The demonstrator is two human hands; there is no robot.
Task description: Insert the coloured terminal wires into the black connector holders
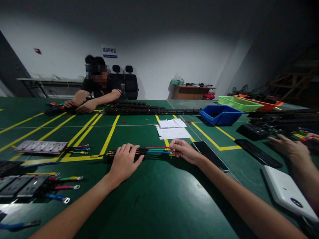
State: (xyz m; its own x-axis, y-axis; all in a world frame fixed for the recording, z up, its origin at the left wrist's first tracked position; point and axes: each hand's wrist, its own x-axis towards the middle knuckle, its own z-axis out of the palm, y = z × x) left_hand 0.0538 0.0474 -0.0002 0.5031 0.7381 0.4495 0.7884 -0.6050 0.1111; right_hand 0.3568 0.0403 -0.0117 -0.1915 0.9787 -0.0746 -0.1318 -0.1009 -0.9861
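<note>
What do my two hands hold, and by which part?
Your left hand covers the middle of a slim dark bundle, grip hidden; your right hand pinches at the ends of its red, green and blue wires, which one unclear.

Between ten and eleven o'clock, a white rectangular sign with dark blue print point(109, 50) hangs on the pale, matt back wall point(154, 63); its one line of large Chinese characters reads 成品存放区, "finished product storage area". Along the sign's lower edge, a solid dark blue strip point(110, 56) bears a row of smaller, paler lettering, too blurred to read. At ten o'clock, on the same wall, a small, tilted red-and-white label point(37, 51) carries markings too small to make out.
</note>
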